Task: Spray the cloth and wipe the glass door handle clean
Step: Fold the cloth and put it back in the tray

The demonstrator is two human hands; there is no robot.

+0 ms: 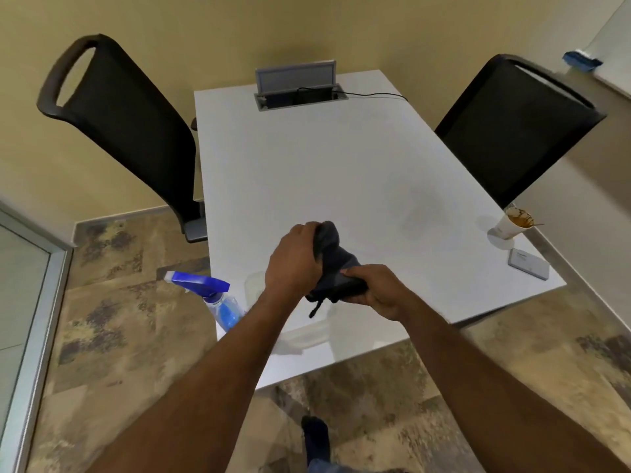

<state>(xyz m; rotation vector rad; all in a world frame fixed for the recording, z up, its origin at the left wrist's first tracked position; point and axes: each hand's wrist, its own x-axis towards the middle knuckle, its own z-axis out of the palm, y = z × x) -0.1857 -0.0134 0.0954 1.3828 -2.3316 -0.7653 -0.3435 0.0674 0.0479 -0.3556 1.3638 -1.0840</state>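
A dark grey cloth is bunched between both hands above the near part of the white table. My left hand grips its upper end and my right hand grips its lower end. A spray bottle with a blue trigger head and blue liquid stands at the table's near left corner, just left of my left forearm. A glass door with a metal frame shows at the far left edge; its handle is out of view.
Two black chairs flank the table. A used paper cup and a small grey card sit near the right edge. A cable box with a raised lid is at the far end. A clear plastic container lies under my arms.
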